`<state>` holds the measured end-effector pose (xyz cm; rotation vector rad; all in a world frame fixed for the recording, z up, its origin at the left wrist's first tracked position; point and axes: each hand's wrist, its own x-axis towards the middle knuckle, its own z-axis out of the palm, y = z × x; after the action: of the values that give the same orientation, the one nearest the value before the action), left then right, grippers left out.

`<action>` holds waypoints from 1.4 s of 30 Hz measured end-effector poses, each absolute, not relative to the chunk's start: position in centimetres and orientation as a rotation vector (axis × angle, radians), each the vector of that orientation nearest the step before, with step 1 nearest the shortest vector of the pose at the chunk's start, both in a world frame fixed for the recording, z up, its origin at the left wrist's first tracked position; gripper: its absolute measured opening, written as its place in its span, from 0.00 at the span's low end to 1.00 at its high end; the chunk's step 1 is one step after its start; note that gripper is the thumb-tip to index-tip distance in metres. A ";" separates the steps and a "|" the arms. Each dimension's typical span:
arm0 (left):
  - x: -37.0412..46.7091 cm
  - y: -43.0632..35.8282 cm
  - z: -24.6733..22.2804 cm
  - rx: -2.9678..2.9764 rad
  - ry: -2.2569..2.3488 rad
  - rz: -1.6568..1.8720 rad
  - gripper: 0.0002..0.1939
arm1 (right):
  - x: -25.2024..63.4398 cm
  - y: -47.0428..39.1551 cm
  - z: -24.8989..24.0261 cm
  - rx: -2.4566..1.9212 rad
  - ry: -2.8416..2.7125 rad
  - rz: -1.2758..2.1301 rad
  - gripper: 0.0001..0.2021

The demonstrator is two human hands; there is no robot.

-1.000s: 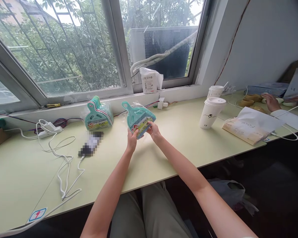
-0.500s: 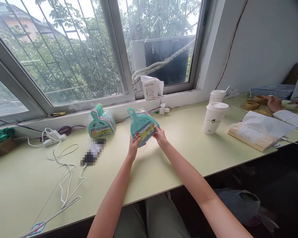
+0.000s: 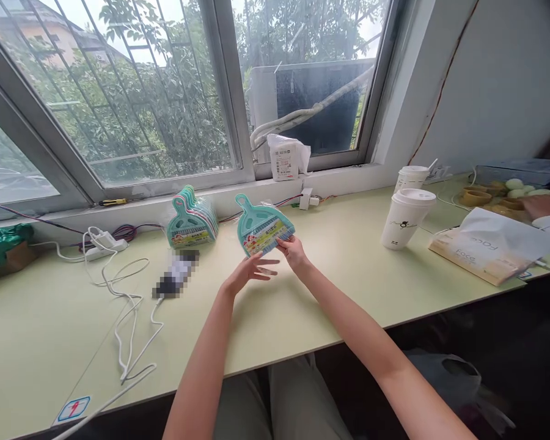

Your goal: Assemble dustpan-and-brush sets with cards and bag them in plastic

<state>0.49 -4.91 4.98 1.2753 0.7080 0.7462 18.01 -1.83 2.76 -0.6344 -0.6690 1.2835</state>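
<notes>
A teal dustpan and brush set (image 3: 262, 226) in clear wrap, with a yellow label, is tilted above the table, its handle pointing up and left. My right hand (image 3: 292, 249) pinches its lower right corner. Just under its lower left edge is my left hand (image 3: 250, 272), fingers spread and nothing gripped in them. Left of the held set, a row of similar wrapped sets (image 3: 193, 223) in teal and pink stands by the window wall.
On the light green table (image 3: 348, 287) lie white cables (image 3: 131, 305), a power strip (image 3: 105, 245) and a blurred phone-like item (image 3: 178, 274). White cups (image 3: 406, 220) and a tissue pack (image 3: 481, 250) stand right. A person's hand (image 3: 543, 205) is near yellow bowls (image 3: 475, 195).
My left hand has let go of the dustpan set and opened below it. The set now hangs from my right hand alone, turned a little more upright. The other person's hand moved right.
</notes>
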 end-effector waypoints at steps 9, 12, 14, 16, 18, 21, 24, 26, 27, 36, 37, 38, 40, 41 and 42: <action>-0.2 -3.2 4.6 1.230 0.726 1.185 0.29 | 17.7 -2.0 2.9 -0.608 -0.682 1.317 0.15; 0.2 -3.1 3.9 1.206 0.785 1.189 0.29 | 17.4 -2.0 2.9 -0.645 -0.692 1.357 0.13; 0.1 -2.9 3.6 1.183 0.823 1.200 0.29 | 17.8 -1.9 3.2 -0.705 -0.717 1.419 0.10; -0.1 -2.7 3.4 1.152 0.860 1.216 0.29 | 18.7 -1.8 3.6 -0.804 -0.776 1.501 0.06; -0.6 -2.3 3.3 1.127 0.882 1.237 0.30 | 19.3 -1.7 3.8 -0.890 -0.845 1.551 0.06; -1.2 -1.9 3.2 1.111 0.902 1.256 0.30 | 19.2 -1.7 3.5 -0.901 -0.888 1.500 0.08; -1.3 -1.9 3.2 1.103 0.910 1.270 0.31 | 18.1 -1.8 2.5 -0.848 -0.891 1.397 0.12; -1.1 -2.0 3.2 1.112 0.892 1.274 0.30 | 17.4 -1.9 2.1 -0.820 -0.910 1.338 0.16; -1.0 -2.1 3.3 1.122 0.877 1.275 0.30 | 17.2 -1.9 2.0 -0.811 -0.914 1.307 0.17; 0.1 -3.1 3.7 1.202 0.820 1.167 0.31 | 17.5 -1.3 1.4 -0.829 -0.797 1.203 0.17; 0.2 -3.3 3.8 1.212 0.821 1.157 0.31 | 17.6 -1.2 1.3 -0.832 -0.783 1.199 0.16; 0.3 -3.4 3.9 1.219 0.818 1.152 0.30 | 17.8 -1.1 1.2 -0.828 -0.782 1.199 0.16; 0.4 -3.5 4.1 1.216 0.805 1.156 0.30 | 18.0 -1.0 1.3 -0.795 -0.815 1.214 0.17; 0.4 -3.4 4.1 1.210 0.794 1.161 0.30 | 18.2 -1.1 1.5 -0.767 -0.846 1.225 0.18; 0.4 -3.4 4.1 1.201 0.784 1.166 0.30 | 18.3 -1.2 1.7 -0.738 -0.878 1.235 0.19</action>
<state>0.39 -3.40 4.13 1.2007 0.7839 1.1660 18.30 -1.20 1.70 -0.7376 -0.8779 1.2350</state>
